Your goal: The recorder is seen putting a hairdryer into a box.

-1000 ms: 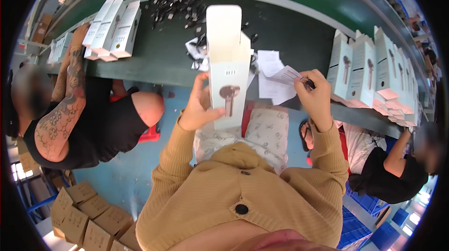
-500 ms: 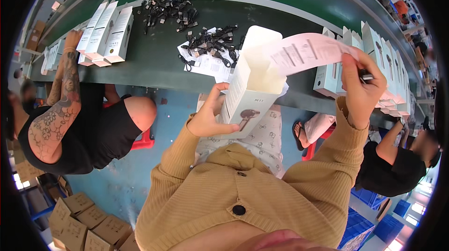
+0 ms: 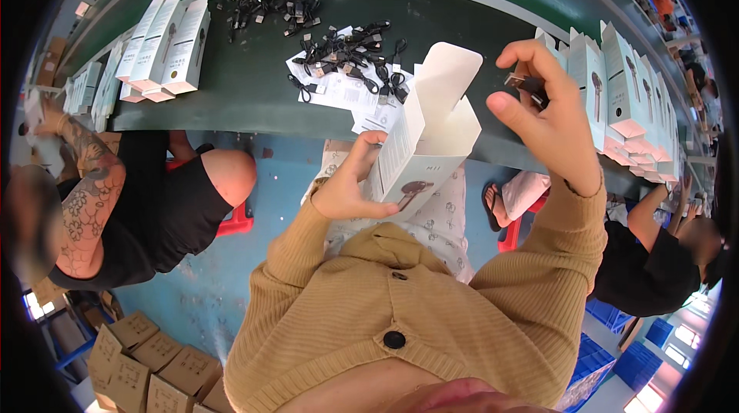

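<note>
My left hand (image 3: 356, 184) is closed round a tall white cardboard box (image 3: 408, 182), which has a printed picture of a handheld device on its front. Its top flap stands up and the mouth is open, tilted toward the table. To the right of that mouth, apart from it, my right hand (image 3: 548, 109) is raised with thumb and forefinger spread. A short black USB cable (image 3: 528, 86) is tucked in its other fingers, the metal plug sticking out. Beyond the box, a pile of bundled black USB cables (image 3: 346, 55) lies on printed leaflets (image 3: 339, 90).
On the dark green table (image 3: 254, 97) another heap of cables (image 3: 269, 5) lies farther back. White boxes stand in rows at left (image 3: 165, 47) and right (image 3: 627, 93). People sit at both sides, one with a tattooed arm (image 3: 88, 197). Brown cartons (image 3: 146, 359) stand on the floor.
The printed leaflet has left my right hand and no longer shows above the box. My right thumb and forefinger have spread apart, with the cable still held. The neighbour's arm at left has moved left.
</note>
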`<state>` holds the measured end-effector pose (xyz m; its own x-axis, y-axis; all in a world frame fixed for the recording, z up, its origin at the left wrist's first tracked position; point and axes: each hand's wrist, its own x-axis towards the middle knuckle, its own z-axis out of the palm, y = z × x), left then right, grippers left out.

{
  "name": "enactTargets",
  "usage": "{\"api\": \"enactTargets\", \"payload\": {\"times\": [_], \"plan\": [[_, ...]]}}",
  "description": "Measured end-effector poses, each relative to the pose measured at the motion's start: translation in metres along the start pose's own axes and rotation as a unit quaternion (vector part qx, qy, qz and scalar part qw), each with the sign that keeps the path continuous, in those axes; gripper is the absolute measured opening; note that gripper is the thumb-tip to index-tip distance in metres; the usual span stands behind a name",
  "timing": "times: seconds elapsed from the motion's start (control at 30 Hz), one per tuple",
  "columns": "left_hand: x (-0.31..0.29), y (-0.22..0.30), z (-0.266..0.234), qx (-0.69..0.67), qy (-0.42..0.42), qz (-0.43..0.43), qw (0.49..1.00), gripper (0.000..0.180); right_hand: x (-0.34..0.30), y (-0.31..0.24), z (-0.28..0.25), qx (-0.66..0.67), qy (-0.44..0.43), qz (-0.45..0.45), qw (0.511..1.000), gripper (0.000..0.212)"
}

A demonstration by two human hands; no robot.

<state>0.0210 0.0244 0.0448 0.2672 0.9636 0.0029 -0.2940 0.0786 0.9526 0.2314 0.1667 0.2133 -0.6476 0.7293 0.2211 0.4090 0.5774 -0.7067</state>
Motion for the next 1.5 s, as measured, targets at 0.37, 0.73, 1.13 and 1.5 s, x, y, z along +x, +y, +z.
{"api": "enactTargets", "payload": {"times": [0.37,0.73,1.13,1.5], "plan": [[-0.001,-0.024,-0.004,0.074,0.013,0.120,0.990,0.086,-0.007,-0.042,0.006,-0.124,-0.178,-0.176,0.960,0.022],[0.004,-0.034,-0.002,0.002,0.020,0.125,0.992,0.089,-0.006,-0.040,-0.011,-0.057,-0.149,-0.154,0.975,0.046],[0.121,0.044,0.087,-0.077,0.095,0.046,0.991,0.068,-0.086,0.024,0.013,-0.145,0.156,0.018,0.977,0.054],[0.257,0.014,0.138,0.089,0.069,-0.066,0.991,0.087,-0.121,0.062,-0.017,-0.206,0.316,0.102,0.920,0.039]]}}
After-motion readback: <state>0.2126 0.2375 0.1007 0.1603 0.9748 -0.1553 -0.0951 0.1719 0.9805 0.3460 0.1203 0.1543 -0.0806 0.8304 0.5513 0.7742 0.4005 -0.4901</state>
